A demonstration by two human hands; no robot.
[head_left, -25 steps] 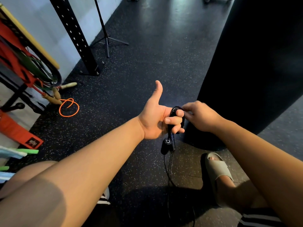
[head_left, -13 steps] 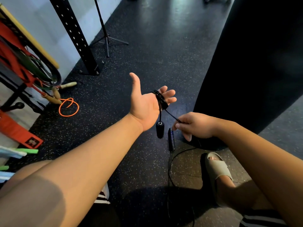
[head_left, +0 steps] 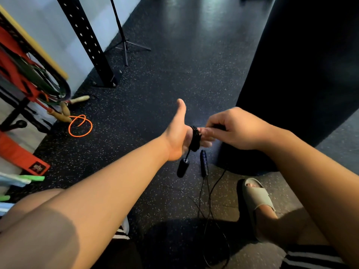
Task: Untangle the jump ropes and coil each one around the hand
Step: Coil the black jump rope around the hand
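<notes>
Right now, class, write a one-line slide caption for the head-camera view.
Black jump rope coiled round the open left hand, one handle dangling, while the right hand pinches the rope.

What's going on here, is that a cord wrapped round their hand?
Yes, it is a jump rope. A person has a black rope coiled in several turns round the straight fingers of the left hand, thumb up. The right hand pinches the rope right beside the coil. One handle dangles under the left palm; the second handle is just beside it, with slack cord trailing over the floor. An orange rope lies untouched near the rack.
</notes>
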